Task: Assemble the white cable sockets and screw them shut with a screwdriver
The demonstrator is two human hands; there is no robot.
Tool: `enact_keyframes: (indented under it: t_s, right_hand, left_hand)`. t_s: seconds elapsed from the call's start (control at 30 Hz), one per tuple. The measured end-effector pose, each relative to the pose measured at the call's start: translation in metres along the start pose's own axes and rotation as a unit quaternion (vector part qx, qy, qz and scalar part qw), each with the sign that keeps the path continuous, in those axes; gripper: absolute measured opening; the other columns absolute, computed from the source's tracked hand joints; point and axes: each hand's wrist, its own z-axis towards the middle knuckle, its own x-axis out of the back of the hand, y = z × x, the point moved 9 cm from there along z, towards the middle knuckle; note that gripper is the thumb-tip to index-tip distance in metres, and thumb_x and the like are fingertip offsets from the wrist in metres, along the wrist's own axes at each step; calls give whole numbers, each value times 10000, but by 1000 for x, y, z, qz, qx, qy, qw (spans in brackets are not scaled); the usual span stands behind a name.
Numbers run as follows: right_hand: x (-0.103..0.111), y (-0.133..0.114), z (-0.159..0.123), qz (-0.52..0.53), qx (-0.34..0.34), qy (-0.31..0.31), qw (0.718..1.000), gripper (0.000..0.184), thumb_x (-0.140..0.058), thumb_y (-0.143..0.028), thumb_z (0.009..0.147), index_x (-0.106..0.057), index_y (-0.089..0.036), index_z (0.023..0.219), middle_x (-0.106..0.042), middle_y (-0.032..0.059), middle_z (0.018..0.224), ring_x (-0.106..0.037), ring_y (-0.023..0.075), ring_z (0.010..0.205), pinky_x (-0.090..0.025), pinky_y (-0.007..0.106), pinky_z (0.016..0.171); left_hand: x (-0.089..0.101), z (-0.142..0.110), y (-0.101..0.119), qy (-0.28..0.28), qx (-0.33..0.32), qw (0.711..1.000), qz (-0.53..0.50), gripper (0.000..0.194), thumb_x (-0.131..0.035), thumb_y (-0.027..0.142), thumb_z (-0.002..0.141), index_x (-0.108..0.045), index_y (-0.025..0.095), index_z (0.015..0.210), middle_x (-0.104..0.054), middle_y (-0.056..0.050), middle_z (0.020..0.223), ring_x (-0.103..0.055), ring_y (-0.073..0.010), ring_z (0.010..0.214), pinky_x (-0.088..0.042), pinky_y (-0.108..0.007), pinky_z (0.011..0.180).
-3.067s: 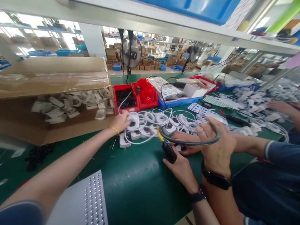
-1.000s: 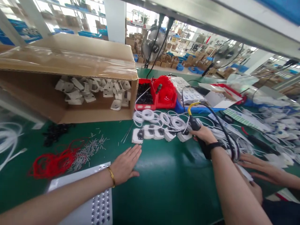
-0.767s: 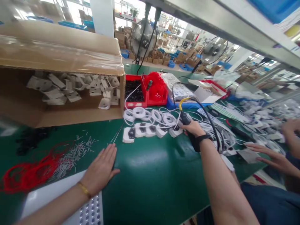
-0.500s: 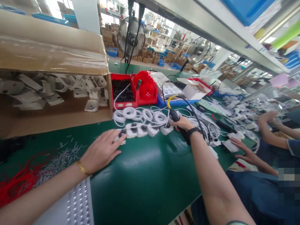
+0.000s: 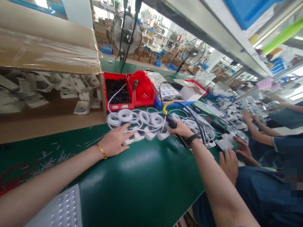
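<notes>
My left hand [image 5: 115, 141], with a gold bracelet, lies across the left end of a row of white boxes [image 5: 139, 135] with black fittings. Its fingers are spread and touch the nearest box, which they partly cover. Coils of white cable [image 5: 125, 115] are piled behind the row. My right hand [image 5: 181, 130], wearing a black wristband, is wrapped around a black corded electric screwdriver [image 5: 170, 121] at the row's right end. A yellow sleeve and thick black cord curve from its top; its tip is hidden.
A cardboard box [image 5: 47, 119] of white parts stands left. Red bins [image 5: 119, 108] hold black and red pieces. A perforated white plate [image 5: 63, 205] lies in front. A co-worker's hands [image 5: 229, 164] are at right, near another black tool [image 5: 219, 127] and piled white parts.
My left hand has moved from the coil to the table, then onto the row's left end. My right hand keeps the screwdriver at the right end. The view has shifted.
</notes>
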Motion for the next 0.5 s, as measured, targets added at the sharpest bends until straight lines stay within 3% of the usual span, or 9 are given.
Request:
enact_keyframes:
  t_s: [0.13, 0.27, 0.4, 0.5]
  right_hand:
    - [-17, 0, -13, -8, 8, -44, 999, 337, -717, -352, 631, -499, -183, 824, -562, -46, 542, -531, 113, 408, -437, 222, 402]
    - [-27, -6, -23, -28, 17, -30, 999, 366, -707, -437, 651, -514, -181, 826, -567, -36, 548, -531, 110, 416, -424, 215, 414]
    - [-39, -16, -43, -58, 29, -15, 998, 384, -659, -479, 695, -543, -174, 898, -583, -18, 556, -551, 131, 432, -421, 227, 430]
    - [-49, -23, -58, -94, 46, 6, 995, 438, -672, -486, 675, -584, -172, 967, -638, 25, 679, -614, 174, 572, -465, 264, 541]
  left_hand:
    - [-7, 7, -1, 16, 66, 998, 7, 655, -694, 455, 706, -483, 209, 1276, -487, -138, 1209, -516, -296, 1046, -449, -422, 893]
    - [-11, 8, 0, 45, 119, 992, 27, 570, -649, 497, 740, -531, 198, 1211, -515, -113, 1098, -530, -267, 964, -461, -383, 838]
    - [-12, 8, 3, 56, 136, 988, 47, 523, -655, 485, 737, -557, 201, 1165, -517, -100, 1043, -531, -260, 927, -461, -368, 801]
    - [-10, 8, 4, 55, 126, 989, 44, 518, -666, 462, 736, -552, 200, 1168, -523, -96, 1027, -534, -253, 915, -463, -364, 790]
